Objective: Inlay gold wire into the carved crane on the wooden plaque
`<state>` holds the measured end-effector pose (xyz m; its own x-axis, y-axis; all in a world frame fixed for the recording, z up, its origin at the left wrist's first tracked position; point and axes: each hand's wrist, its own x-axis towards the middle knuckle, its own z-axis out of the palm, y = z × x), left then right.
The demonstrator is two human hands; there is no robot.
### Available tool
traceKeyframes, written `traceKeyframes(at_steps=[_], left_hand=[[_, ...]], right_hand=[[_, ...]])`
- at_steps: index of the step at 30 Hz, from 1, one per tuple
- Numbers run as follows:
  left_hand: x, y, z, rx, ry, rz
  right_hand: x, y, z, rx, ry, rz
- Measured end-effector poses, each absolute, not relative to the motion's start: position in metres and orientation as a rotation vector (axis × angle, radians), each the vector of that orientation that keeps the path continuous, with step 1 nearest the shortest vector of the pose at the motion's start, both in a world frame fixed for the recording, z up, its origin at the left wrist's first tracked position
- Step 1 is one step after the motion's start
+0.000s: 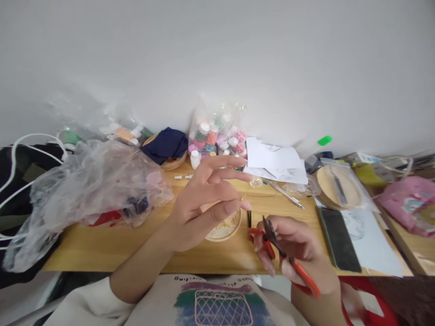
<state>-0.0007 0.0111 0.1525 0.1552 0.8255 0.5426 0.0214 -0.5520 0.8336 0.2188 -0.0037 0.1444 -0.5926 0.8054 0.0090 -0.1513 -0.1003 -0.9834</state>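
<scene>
Head view: two bare hands over one wooden desk (pixel 136 253), both the wearer's.

Left hand (pixel 204 199): raised near desk centre, fingers spread. Thumb and index tips close together, one tiny gold-coloured piece (pixel 243 198) at the index tip; can't tell if the thumb actually pinches it. One clear bead-like piece (pixel 256 182) at the tip of a finger farther up; can't tell how it's held.

Right hand (pixel 306 240): closed around one pair of red-handled pliers (pixel 272 236), two handles, metal jaws angled up and left. Jaws are apart from the gold piece. Jaw gap too small to call.

Below the left hand: one round dish (pixel 217 237), partly covered, gold-coloured bits inside, too many and small to count. One dark slim tool (pixel 249 219) just right of it.

Back of desk: one clear bag of small jars (pixel 217 136), jars overlap, no reliable count; one white bottle (pixel 195 160) just beside it; one navy cloth (pixel 168 145) on one basket (pixel 177 165); several white sheets (pixel 275 158).

Left: one big crumpled plastic bag (pixel 102 172). Right: one dark phone (pixel 340 240), one pink bag (pixel 409 201).
</scene>
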Motion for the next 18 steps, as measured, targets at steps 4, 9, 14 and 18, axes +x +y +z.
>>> traceKeyframes(at_steps=[4,9,14,18], left_hand=[[0.012,0.024,0.164,1.716,0.763,1.483],[0.029,0.035,0.174,1.554,0.656,1.451],[0.044,0.038,0.171,1.384,0.588,1.444],[0.048,0.039,0.168,1.364,0.535,1.463]], right_hand=[[0.228,0.0,0.148,-0.738,-1.473,1.742],[0.23,0.008,0.148,-0.694,-1.48,1.716],[0.226,0.008,0.146,-0.631,-1.265,1.789],[0.222,0.006,0.146,-0.617,-1.222,1.834]])
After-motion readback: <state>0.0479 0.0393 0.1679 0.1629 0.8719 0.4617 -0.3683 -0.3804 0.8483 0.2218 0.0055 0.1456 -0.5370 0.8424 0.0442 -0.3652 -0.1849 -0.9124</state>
